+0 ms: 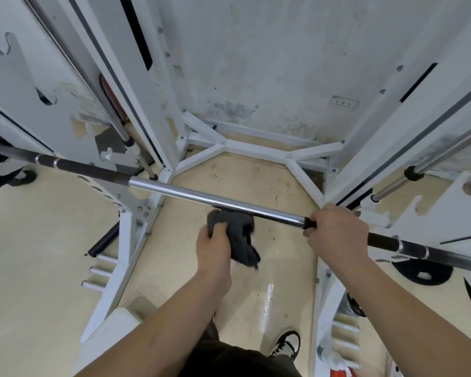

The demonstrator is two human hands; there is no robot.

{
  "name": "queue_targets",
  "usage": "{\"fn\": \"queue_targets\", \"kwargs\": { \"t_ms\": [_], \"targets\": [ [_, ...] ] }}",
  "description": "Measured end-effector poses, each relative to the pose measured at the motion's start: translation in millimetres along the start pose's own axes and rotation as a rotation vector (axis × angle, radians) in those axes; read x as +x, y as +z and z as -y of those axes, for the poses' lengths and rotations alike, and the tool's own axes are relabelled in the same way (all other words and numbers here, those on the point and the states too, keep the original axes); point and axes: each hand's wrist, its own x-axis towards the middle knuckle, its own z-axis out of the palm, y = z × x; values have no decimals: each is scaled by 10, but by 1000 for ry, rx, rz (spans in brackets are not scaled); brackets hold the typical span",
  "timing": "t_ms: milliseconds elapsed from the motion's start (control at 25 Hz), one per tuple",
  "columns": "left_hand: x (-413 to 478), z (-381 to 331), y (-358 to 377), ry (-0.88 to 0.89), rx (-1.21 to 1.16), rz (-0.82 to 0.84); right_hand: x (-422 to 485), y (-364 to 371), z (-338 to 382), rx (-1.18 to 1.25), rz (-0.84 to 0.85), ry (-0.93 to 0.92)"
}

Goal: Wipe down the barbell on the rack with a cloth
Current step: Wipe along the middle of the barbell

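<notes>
The right hand (335, 235) is closed around the barbell (215, 198); the left hand (215, 246) pinches a bunched dark cloth (237, 232) just under it. So loosely bunched, the cloth may skim the bar's underside or slip to the floor (52, 240).

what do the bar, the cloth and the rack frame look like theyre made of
Barbell: looks like polished chromed steel mid-span, with mirror-like highlights, and darker, duller grip sections.
Cloth in the left hand: soft dark grey fabric, bunched and drooping.
Rack frame: apparently white-painted metal, bolted, scuffed.

Dark grey cloth (235, 235), chrome-and-black barbell (201, 195), white rack (136, 240), beige floor (38, 254)
</notes>
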Motion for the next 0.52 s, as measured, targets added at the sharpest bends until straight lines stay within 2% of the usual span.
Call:
{"fn": "queue_targets", "kwargs": {
  "t_ms": [120,240,320,440,520],
  "targets": [
    [-128,-10,353,-59,-262,156,-15,-39,10,30,13,34],
    [-536,184,723,-252,-119,324,-33,-92,6,16,21,43],
    [-604,161,738,-297,-67,370,-54,-134,-55,46,69,5],
    [-259,66,543,-172,-173,253,-101,-161,-186,120,128,-57],
    [-176,69,571,-163,-125,133,-134,-145,-216,149,116,-83]
  ]
}}
